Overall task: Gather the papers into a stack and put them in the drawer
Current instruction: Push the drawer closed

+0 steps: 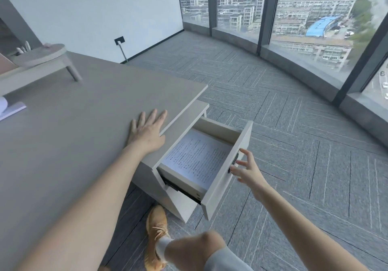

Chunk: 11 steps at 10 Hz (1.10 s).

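Observation:
A stack of printed white papers [196, 158] lies flat inside the pulled-out drawer [227, 167] under the desk's right end. My left hand [148, 131] rests flat on the grey desk top [73, 144] near its right edge, fingers spread, holding nothing. At the drawer's front panel, my right hand [245, 168] has its fingers apart, the tips touching or just off the dark handle [234, 161]; nothing is in it.
A round grey stand on legs [42, 57] sits at the desk's far left, with a white sheet or booklet [11, 111] at the left edge. My leg and orange shoe [156, 237] are below the drawer. Grey carpet runs to the curved windows.

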Tool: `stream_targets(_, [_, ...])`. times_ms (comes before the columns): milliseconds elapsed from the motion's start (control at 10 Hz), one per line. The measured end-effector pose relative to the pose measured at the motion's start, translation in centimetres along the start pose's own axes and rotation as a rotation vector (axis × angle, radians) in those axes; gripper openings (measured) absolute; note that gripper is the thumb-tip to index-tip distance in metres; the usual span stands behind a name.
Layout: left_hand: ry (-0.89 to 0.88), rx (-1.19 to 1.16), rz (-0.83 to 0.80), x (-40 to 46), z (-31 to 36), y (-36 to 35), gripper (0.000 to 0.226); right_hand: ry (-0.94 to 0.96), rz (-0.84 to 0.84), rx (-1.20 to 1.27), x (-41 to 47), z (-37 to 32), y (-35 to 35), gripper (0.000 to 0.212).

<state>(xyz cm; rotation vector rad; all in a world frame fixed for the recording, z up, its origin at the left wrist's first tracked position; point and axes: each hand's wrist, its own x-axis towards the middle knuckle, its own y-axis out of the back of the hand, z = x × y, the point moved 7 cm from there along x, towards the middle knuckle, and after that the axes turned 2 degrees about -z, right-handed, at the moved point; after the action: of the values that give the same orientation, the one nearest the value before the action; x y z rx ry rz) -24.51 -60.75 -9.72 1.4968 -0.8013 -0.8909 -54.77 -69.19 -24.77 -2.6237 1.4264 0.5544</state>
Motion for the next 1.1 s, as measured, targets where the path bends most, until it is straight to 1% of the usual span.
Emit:
stream_targets(300, [-0.012,0.013,0.024,0.2,0.1,-0.1,0.081,0.017,-0.014,-0.009,3.9,-2.2,-5.6,0.072])
stream_targets(600, [-0.012,0.003,0.038,0.3,0.0,-0.2,0.081,-0.006,-0.069,-0.033,6.6,-3.7,-10.0,0.088])
stream_targets(900, [-0.014,0.014,0.063,0.5,0.0,-0.4,0.082,0.025,-0.047,-0.063,8.7,-4.8,-12.5,0.086])
stream_targets(1100, [-0.013,0.017,0.072,0.4,0.1,-0.4,0.082,0.055,-0.031,-0.089,9.8,-5.1,-13.5,0.093])
